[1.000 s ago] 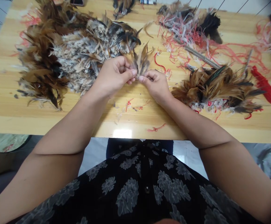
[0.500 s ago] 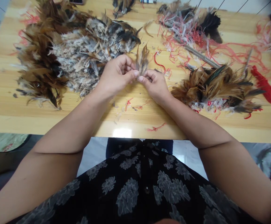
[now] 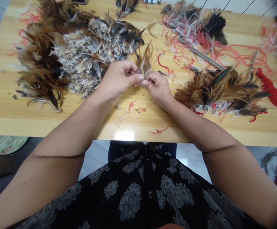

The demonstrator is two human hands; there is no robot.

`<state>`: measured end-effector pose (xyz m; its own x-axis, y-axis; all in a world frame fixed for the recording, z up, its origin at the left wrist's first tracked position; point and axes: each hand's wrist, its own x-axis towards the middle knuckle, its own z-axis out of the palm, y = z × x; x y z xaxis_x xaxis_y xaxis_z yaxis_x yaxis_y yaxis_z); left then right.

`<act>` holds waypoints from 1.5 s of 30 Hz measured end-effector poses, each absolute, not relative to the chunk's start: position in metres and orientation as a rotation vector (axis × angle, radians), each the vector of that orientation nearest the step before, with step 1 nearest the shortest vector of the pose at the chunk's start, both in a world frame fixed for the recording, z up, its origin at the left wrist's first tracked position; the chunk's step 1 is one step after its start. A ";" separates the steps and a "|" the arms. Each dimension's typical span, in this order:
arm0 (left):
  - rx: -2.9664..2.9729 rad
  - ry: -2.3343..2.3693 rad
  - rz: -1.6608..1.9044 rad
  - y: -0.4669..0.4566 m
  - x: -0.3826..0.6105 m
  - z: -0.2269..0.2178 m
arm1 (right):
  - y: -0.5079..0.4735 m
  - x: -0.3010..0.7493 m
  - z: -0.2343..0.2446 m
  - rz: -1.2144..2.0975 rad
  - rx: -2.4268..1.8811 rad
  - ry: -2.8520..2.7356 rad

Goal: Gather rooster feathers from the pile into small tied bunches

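A small tuft of brown feathers (image 3: 145,58) stands up between my two hands, its tips pointing away from me. My left hand (image 3: 123,74) is closed, thumb and fingers pinching the base of the tuft. My right hand (image 3: 158,86) is closed too, its thumb and forefinger pressed at the same base, almost touching the left fingertips. The exact grip at the quills is hidden by the fingers. Left of my hands spreads a large heap of brown, grey and black feathers (image 3: 78,54). By my right forearm lies a bundle of glossy brown feathers (image 3: 219,87) with white and red ties.
The wooden table (image 3: 16,116) carries red string scraps (image 3: 159,130) near its front edge. A tangle of white and pink strips (image 3: 188,27) lies at the back right beside a thin stick (image 3: 206,58). Red cord (image 3: 270,87) lies at the far right.
The feathers in the tuft have fanned wider, with their tips spread apart. Both hands stay at nearly the same place, fingers shifting slightly at the base.
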<state>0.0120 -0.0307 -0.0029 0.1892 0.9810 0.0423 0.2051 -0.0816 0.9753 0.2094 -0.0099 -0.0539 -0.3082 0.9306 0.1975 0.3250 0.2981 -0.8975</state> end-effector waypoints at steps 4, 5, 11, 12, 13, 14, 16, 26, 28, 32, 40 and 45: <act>1.507 1.170 0.979 -0.031 0.010 -0.005 | -0.008 0.208 -0.058 0.993 -1.148 -1.803; 1.522 1.163 0.961 -0.031 0.008 -0.006 | -0.007 0.208 -0.059 0.995 -1.147 -1.804; 1.575 1.138 0.958 -0.019 -0.004 -0.025 | -0.008 0.209 -0.062 1.014 -1.077 -1.813; 1.571 1.134 0.987 -0.017 -0.005 -0.028 | -0.008 0.209 -0.063 1.008 -1.060 -1.815; 1.564 1.129 1.015 -0.014 -0.004 -0.032 | -0.007 0.209 -0.065 1.002 -1.048 -1.815; 1.557 1.121 1.037 -0.013 -0.003 -0.034 | -0.007 0.209 -0.066 0.996 -1.042 -1.814; 1.552 1.099 1.054 -0.011 -0.001 -0.037 | -0.005 0.209 -0.068 0.993 -1.045 -1.812; 1.926 1.300 1.002 0.009 -0.033 -0.038 | -0.001 0.216 -0.069 1.089 -1.086 -1.660; 2.037 1.368 0.945 0.008 -0.034 -0.039 | 0.000 0.217 -0.073 1.113 -1.087 -1.637; 2.241 1.451 0.824 -0.004 -0.023 -0.042 | 0.003 0.218 -0.078 1.115 -1.081 -1.616; 2.338 1.668 0.494 -0.006 -0.005 -0.049 | 0.001 0.219 -0.075 1.034 -1.100 -1.605; 2.255 1.728 0.437 -0.013 -0.008 -0.026 | 0.004 0.222 -0.079 0.990 -1.125 -1.659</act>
